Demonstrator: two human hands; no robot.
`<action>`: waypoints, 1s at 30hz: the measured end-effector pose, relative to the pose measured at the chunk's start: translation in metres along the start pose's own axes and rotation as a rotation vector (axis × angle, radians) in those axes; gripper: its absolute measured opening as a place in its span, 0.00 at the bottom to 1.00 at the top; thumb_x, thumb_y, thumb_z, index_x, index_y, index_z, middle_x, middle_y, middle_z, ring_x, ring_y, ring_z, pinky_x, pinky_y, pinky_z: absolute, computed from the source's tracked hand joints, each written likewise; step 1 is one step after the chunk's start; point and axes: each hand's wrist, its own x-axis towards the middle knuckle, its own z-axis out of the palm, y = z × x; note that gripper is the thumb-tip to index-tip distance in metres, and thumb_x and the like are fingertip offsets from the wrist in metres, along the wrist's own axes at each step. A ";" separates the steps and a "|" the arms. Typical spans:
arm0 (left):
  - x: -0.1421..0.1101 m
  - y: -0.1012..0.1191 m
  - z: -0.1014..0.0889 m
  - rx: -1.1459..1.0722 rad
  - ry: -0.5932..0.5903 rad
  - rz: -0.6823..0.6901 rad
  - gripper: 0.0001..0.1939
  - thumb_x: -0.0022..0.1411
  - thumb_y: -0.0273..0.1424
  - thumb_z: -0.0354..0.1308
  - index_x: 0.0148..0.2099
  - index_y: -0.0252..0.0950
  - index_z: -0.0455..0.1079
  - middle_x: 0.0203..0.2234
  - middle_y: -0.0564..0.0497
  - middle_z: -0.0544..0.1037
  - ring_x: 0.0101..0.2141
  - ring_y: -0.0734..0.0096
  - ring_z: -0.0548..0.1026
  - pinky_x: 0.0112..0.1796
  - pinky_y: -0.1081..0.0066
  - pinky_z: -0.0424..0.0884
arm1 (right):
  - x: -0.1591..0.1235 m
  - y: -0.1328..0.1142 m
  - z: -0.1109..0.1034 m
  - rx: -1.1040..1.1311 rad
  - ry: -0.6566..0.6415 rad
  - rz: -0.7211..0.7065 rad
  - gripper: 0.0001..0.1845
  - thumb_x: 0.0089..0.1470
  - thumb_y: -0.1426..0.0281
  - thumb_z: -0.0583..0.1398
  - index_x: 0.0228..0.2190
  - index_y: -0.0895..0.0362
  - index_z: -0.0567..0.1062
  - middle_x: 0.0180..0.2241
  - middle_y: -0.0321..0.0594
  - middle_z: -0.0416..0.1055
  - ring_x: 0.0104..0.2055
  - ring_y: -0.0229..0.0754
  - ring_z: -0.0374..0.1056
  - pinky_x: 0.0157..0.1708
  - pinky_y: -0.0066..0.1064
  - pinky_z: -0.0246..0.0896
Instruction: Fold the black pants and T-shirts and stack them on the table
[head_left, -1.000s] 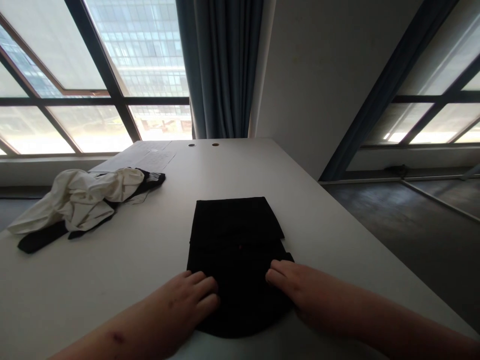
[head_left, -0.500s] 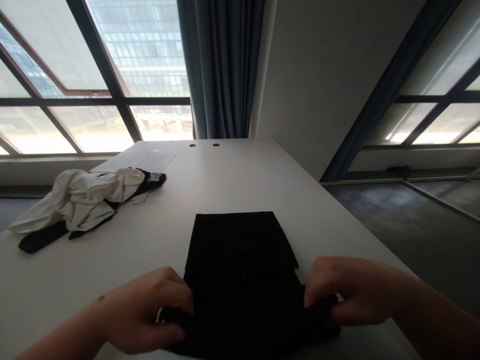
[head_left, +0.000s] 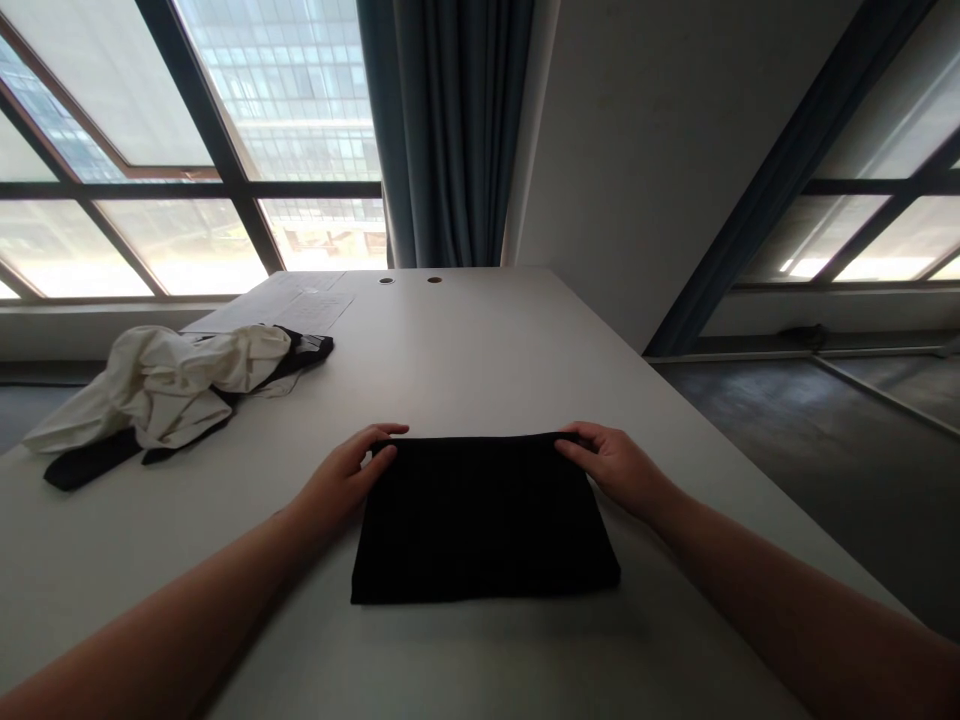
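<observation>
A folded black garment (head_left: 484, 525), its exact kind hidden by the folding, lies as a compact block on the white table (head_left: 465, 660). My left hand (head_left: 356, 460) pinches its far left corner, thumb on top and fingers reaching past the far edge. At the far right corner, my right hand (head_left: 604, 455) grips the cloth between thumb and fingers. Both forearms stretch along either side of the garment.
A crumpled heap of white and black clothes (head_left: 195, 380) lies on the table's left side. Behind it are sheets of paper (head_left: 311, 310). Two round cable holes sit near the far edge, before a blue curtain (head_left: 450, 130) and windows.
The near part of the black cloth has been folded over away from me, leaving a shorter block. Both hands have moved forward from its near sides to its far corners.
</observation>
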 end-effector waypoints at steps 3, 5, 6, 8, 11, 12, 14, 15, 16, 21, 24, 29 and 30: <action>0.008 -0.013 0.005 0.006 -0.085 -0.062 0.23 0.70 0.50 0.53 0.54 0.41 0.76 0.51 0.47 0.83 0.51 0.53 0.80 0.54 0.57 0.74 | 0.009 0.011 0.006 -0.159 0.068 -0.083 0.18 0.56 0.53 0.61 0.38 0.54 0.79 0.42 0.44 0.79 0.39 0.47 0.73 0.46 0.39 0.68; 0.009 -0.018 0.008 0.033 -0.087 -0.085 0.21 0.69 0.49 0.54 0.53 0.41 0.75 0.49 0.48 0.84 0.49 0.53 0.81 0.53 0.56 0.75 | 0.012 0.017 0.007 -0.191 0.073 -0.103 0.17 0.57 0.55 0.61 0.37 0.54 0.78 0.43 0.44 0.78 0.39 0.47 0.73 0.45 0.38 0.68; 0.009 -0.021 0.009 0.045 -0.074 -0.090 0.20 0.68 0.49 0.54 0.52 0.41 0.75 0.49 0.48 0.84 0.48 0.53 0.81 0.52 0.56 0.75 | 0.012 0.020 0.008 -0.191 0.069 -0.097 0.17 0.57 0.55 0.60 0.38 0.54 0.78 0.43 0.44 0.78 0.40 0.47 0.74 0.45 0.38 0.68; 0.010 -0.024 0.010 0.052 -0.041 -0.096 0.18 0.67 0.48 0.55 0.48 0.41 0.73 0.48 0.48 0.84 0.47 0.54 0.82 0.51 0.56 0.76 | 0.014 0.024 0.009 -0.194 0.064 -0.076 0.16 0.59 0.56 0.60 0.40 0.54 0.78 0.41 0.43 0.79 0.39 0.47 0.74 0.44 0.38 0.69; 0.013 -0.025 0.009 0.034 0.012 -0.111 0.13 0.66 0.45 0.57 0.44 0.42 0.68 0.48 0.48 0.85 0.47 0.55 0.83 0.50 0.56 0.78 | 0.017 0.027 0.009 -0.225 0.090 -0.082 0.15 0.59 0.57 0.61 0.40 0.54 0.78 0.38 0.41 0.79 0.35 0.46 0.74 0.41 0.39 0.70; 0.014 -0.022 0.008 0.052 0.035 -0.106 0.11 0.66 0.43 0.56 0.44 0.42 0.68 0.48 0.48 0.85 0.47 0.55 0.83 0.50 0.55 0.78 | 0.017 0.026 0.009 -0.238 0.111 -0.105 0.14 0.58 0.58 0.61 0.40 0.55 0.78 0.38 0.42 0.79 0.35 0.46 0.74 0.41 0.40 0.71; 0.009 -0.007 0.008 0.151 0.094 -0.029 0.08 0.67 0.38 0.54 0.45 0.42 0.69 0.49 0.48 0.85 0.50 0.54 0.82 0.53 0.53 0.77 | 0.012 0.016 0.011 -0.283 0.192 -0.222 0.12 0.58 0.63 0.61 0.41 0.55 0.78 0.41 0.44 0.80 0.39 0.48 0.76 0.45 0.43 0.73; 0.003 0.005 0.010 0.223 0.118 0.046 0.08 0.68 0.36 0.53 0.46 0.42 0.71 0.50 0.48 0.84 0.52 0.55 0.81 0.56 0.52 0.75 | 0.006 0.008 0.012 -0.311 0.243 -0.317 0.11 0.58 0.66 0.60 0.41 0.54 0.78 0.43 0.46 0.80 0.44 0.50 0.77 0.49 0.46 0.73; -0.004 0.019 0.014 0.295 0.141 0.145 0.10 0.70 0.33 0.51 0.46 0.42 0.72 0.52 0.47 0.84 0.54 0.55 0.80 0.59 0.51 0.73 | -0.003 -0.003 0.015 -0.340 0.287 -0.425 0.10 0.59 0.69 0.59 0.41 0.54 0.79 0.46 0.47 0.80 0.49 0.52 0.76 0.53 0.49 0.72; -0.047 0.074 0.059 0.530 0.001 0.546 0.22 0.76 0.36 0.48 0.66 0.36 0.68 0.66 0.43 0.73 0.67 0.57 0.69 0.69 0.53 0.61 | -0.056 -0.050 0.052 -0.500 0.153 -0.829 0.23 0.62 0.79 0.54 0.53 0.55 0.78 0.58 0.48 0.77 0.64 0.51 0.69 0.72 0.56 0.53; -0.044 0.067 0.085 0.681 -0.085 0.526 0.31 0.77 0.40 0.47 0.73 0.26 0.60 0.72 0.35 0.61 0.73 0.49 0.57 0.70 0.48 0.57 | -0.060 -0.047 0.076 -0.689 0.023 -0.703 0.30 0.63 0.75 0.54 0.65 0.65 0.69 0.68 0.58 0.66 0.72 0.57 0.59 0.72 0.59 0.52; -0.017 0.035 0.090 0.787 -0.168 0.392 0.35 0.78 0.45 0.44 0.75 0.23 0.56 0.74 0.33 0.53 0.73 0.47 0.54 0.70 0.48 0.56 | -0.033 -0.017 0.080 -0.826 -0.113 -0.409 0.39 0.70 0.58 0.54 0.71 0.69 0.59 0.74 0.60 0.50 0.76 0.58 0.49 0.72 0.57 0.51; -0.015 0.031 0.087 0.802 -0.161 0.368 0.36 0.78 0.45 0.44 0.75 0.23 0.56 0.74 0.33 0.52 0.73 0.47 0.54 0.70 0.47 0.55 | -0.030 -0.013 0.078 -0.835 -0.113 -0.395 0.40 0.70 0.55 0.53 0.72 0.67 0.58 0.74 0.58 0.48 0.77 0.57 0.47 0.73 0.57 0.49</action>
